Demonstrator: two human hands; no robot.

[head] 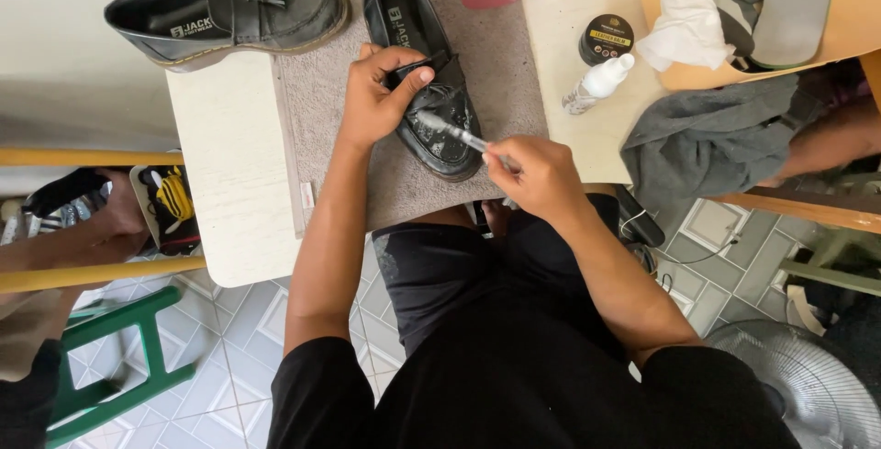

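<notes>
shoe [431,91] lies on the grey mat [321,109] in the middle of the table [229,164], its long axis running away from me, toe nearest. my left hand [376,100] has its fingers closed over the vamp, pinning it. my right hand [537,173], just right of the toe, has its fingers closed on a small brush [450,129] whose bristles touch the wet toe cap.
</notes>
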